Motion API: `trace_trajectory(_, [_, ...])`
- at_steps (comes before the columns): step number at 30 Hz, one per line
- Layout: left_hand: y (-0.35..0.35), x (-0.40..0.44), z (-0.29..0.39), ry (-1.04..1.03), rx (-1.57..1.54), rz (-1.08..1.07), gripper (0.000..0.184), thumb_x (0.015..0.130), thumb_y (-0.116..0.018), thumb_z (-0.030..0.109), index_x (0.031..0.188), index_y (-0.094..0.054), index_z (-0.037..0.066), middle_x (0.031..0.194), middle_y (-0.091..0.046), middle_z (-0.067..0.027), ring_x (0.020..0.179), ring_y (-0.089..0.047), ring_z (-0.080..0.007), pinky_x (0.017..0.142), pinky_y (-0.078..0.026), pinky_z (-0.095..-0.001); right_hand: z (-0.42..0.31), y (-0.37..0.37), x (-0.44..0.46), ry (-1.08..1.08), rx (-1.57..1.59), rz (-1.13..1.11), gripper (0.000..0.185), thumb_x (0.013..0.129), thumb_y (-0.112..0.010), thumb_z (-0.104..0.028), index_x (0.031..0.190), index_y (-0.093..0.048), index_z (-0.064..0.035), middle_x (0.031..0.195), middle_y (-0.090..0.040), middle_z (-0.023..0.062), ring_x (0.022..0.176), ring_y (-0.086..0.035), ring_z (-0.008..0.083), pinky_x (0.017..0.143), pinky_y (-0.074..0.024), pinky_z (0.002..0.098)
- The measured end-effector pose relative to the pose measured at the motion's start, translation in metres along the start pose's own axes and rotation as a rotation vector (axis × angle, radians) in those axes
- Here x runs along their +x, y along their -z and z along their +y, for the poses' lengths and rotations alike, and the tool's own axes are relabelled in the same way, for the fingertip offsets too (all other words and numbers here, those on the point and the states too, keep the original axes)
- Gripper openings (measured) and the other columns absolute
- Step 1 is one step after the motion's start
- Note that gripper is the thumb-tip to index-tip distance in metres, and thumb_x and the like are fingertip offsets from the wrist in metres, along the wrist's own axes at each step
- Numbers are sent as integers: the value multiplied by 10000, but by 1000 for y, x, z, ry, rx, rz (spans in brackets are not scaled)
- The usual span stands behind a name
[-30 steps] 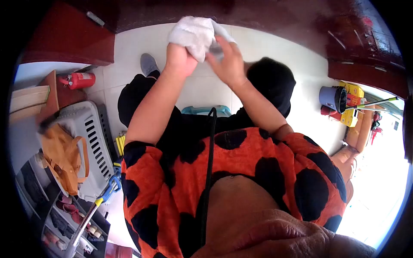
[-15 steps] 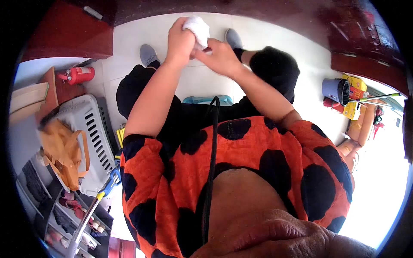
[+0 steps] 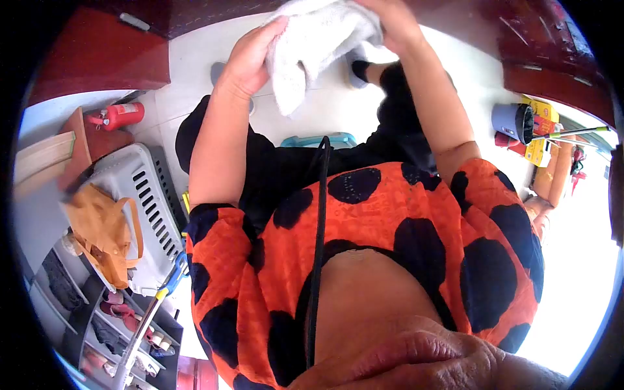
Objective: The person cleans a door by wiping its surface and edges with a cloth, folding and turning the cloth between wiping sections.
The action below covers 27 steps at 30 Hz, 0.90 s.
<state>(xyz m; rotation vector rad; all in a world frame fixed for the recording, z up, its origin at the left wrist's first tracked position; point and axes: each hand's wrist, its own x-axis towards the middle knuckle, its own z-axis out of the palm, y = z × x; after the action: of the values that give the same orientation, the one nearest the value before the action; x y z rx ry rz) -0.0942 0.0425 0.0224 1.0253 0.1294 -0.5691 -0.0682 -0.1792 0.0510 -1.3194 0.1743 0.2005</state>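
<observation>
Head view: a white cloth (image 3: 318,42) hangs at twelve o'clock, stretched between both hands. The left hand (image 3: 250,60) is curled closed around its nearer edge; the right hand (image 3: 398,27) appears to pinch its far side, fingertips partly cut off. The work looks midway: cloth spread, not yet laid down; how much remains cannot be told. Counted: one cloth, two hands, one extinguisher (image 3: 123,116) at ten o'clock, one bag (image 3: 101,227) at nine, one bin (image 3: 508,122) at two.
</observation>
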Motion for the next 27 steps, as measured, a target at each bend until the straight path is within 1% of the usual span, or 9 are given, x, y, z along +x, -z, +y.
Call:
trace_trajectory(5, [-5, 1, -13, 64, -486, -139, 455, 916, -419, 298, 1232, -434, -29, 1163, -547, -164, 1029, -555, -277, 919, -428, -362, 28, -9, 5, -104, 202, -14, 285, 818, -569, -86, 1093, -540, -24, 1000, -588, 137, 862, -582, 237, 723, -473, 347])
trace_trajectory(8, [-6, 3, -18, 18, -623, -260, 476, 925, -361, 337, 1260, -414, 3, 1195, -530, -156, 1041, -549, -280, 922, -432, -366, 60, -10, -8, 254, -415, -43, 596, 855, -503, -462, 1334, -369, -134, 1313, -416, 96, 1206, -374, 205, 985, -298, 336])
trace_trajectory(10, [1, 13, -24, 37, -837, -506, 478, 925, -358, 348, 1251, -425, 6, 1161, -547, -153, 1027, -556, -274, 906, -444, -370, 91, -5, -7, 67, 6, -282, 609, 864, -466, -496, 1336, -367, -124, 1333, -403, 106, 1238, -348, 220, 1019, -265, 351])
trace_trajectory(14, [-2, 14, -24, 44, -858, -584, 469, 925, -355, 350, 1241, -435, 12, 1125, -563, -145, 1005, -563, -272, 885, -454, -377, 91, -24, -30, -273, 494, -570, 585, 863, -500, -442, 1281, -422, -41, 1282, -461, 110, 1224, -382, 227, 1025, -280, 374])
trace_trajectory(19, [-12, 15, -14, 103, -370, -135, 415, 902, -444, 313, 1200, -481, 26, 1082, -588, -119, 1006, -562, -231, 871, -456, -341, 94, -13, -27, -234, 555, -382, 393, 815, -568, -79, 1187, -477, 13, 1136, -559, 126, 1020, -568, 230, 928, -444, 352])
trace_trajectory(21, [-10, 21, -11, 128, -291, -84, 443, 887, -488, 296, 1222, -453, 7, 1124, -563, -130, 1005, -551, -230, 857, -448, -331, 74, -13, -32, -177, 616, -276, 366, 823, -549, -73, 1178, -481, -13, 1076, -581, 122, 982, -587, 234, 869, -487, 355])
trace_trajectory(23, [-2, 27, -12, 40, 257, 115, 481, 881, -513, 306, 1244, -426, 3, 1151, -541, -132, 976, -553, -223, 840, -440, -326, 58, -15, -37, -103, 604, -256, 414, 821, -535, -99, 1213, -431, -14, 1104, -557, 128, 998, -572, 234, 868, -483, 355])
trace_trajectory(25, [-10, 20, -15, -120, 556, 274, 488, 874, -532, 328, 1225, -448, -1, 1141, -542, -135, 963, -549, -209, 834, -426, -316, 53, -15, -38, -40, 596, -240, 465, 818, -520, -124, 1248, -380, -15, 1132, -533, 135, 1013, -558, 234, 868, -478, 354])
trace_trajectory(27, [-3, 24, -27, -407, 865, 314, 482, 873, -535, 348, 1200, -475, -2, 1139, -537, -141, 973, -545, -197, 842, -419, -314, 55, -15, -37, 7, 624, -154, 278, 846, -528, -90, 1121, -499, -60, 997, -600, 101, 925, -604, 224, 807, -519, 355])
